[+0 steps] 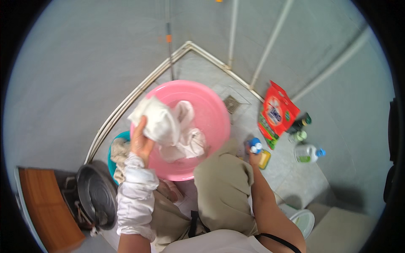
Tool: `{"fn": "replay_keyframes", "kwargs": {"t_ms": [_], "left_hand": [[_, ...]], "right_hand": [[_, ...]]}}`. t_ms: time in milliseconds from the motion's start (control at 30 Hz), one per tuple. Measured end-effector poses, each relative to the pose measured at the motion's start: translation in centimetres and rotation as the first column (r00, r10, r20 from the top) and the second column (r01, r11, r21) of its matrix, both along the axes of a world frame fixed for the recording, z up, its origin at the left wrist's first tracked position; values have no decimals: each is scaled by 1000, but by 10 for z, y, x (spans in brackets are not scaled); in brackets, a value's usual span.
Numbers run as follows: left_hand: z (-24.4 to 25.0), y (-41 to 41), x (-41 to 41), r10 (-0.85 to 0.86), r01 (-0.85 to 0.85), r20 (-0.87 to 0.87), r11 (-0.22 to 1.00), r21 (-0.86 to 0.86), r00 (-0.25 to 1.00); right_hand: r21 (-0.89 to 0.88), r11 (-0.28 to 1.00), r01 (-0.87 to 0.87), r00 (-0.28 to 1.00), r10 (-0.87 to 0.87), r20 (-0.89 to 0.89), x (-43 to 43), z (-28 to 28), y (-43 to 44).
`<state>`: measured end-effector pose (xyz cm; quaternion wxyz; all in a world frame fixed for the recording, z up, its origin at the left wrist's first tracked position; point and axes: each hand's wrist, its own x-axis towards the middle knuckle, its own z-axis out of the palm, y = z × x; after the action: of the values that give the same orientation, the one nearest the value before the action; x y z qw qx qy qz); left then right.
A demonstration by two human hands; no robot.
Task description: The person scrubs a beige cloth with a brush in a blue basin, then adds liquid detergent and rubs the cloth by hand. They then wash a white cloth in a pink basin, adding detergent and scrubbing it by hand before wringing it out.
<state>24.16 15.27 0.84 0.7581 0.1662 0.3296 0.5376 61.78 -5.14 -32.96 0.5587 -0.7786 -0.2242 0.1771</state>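
My left hand grips a wet white cloth at its left side, raised over the pink plastic basin. More of the white fabric hangs into the basin, partly in water; whether it is one piece with the held part I cannot tell. Down on the right, beyond my knee, my right hand is closed around a small blue-and-white object, possibly a bottle. It is blurred and partly hidden by the fingers. Beside that hand lies a yellow block with a dark rim on the floor.
A red Omo detergent bag leans by the right wall, near a white bottle with a blue cap and other bottles. A floor drain lies behind the basin. Left are a teal basin with cloth, a dark basin and pipes.
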Motion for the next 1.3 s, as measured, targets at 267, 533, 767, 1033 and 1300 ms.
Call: {"fn": "replay_keyframes", "kwargs": {"t_ms": [267, 533, 767, 1033, 1300], "left_hand": [[10, -11, 8, -89, 92, -69, 994, 50, 994], [8, -20, 11, -220, 220, -4, 970, 103, 975], [9, -21, 7, -262, 245, 83, 954, 174, 961], [8, -20, 3, -220, 196, 136, 966, 168, 966], [11, -19, 0, -189, 163, 178, 975, 154, 966]], "right_hand": [[273, 918, -287, 916, 347, -203, 4, 164, 38], [-317, 511, -799, 57, 589, 806, -89, 431, 143], [-560, 599, -572, -545, 233, 805, -169, 471, 190], [-611, 672, -418, -696, 195, 691, -202, 465, 215], [-592, 724, -355, -753, 154, 640, -207, 475, 218]]}}
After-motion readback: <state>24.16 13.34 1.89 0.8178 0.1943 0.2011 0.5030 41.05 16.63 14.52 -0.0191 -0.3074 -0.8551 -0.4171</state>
